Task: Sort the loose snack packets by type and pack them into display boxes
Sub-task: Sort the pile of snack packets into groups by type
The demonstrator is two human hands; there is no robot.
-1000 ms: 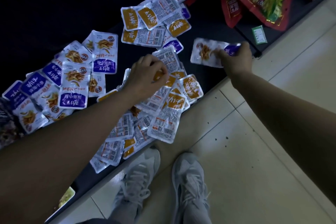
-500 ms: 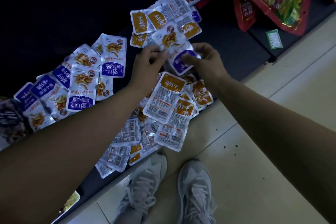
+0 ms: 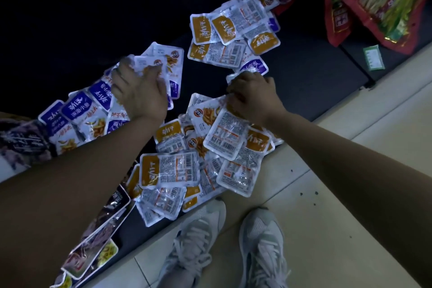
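Gripping packet [image 3: 149, 64], shelf [image 3: 315, 72] open rightward

Bare dark shelf [image 3: 315, 82] lies open just right of my right hand [image 3: 254, 98]. Orange packets [image 3: 170, 170] crowd the front edge, purple packets [image 3: 79, 112] fill the left, and red bags [image 3: 383, 7] block the far right.

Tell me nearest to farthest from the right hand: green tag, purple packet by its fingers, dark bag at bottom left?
1. Purple packet, just beyond the right hand.
2. Green tag, far right.
3. Dark bag, bottom left.
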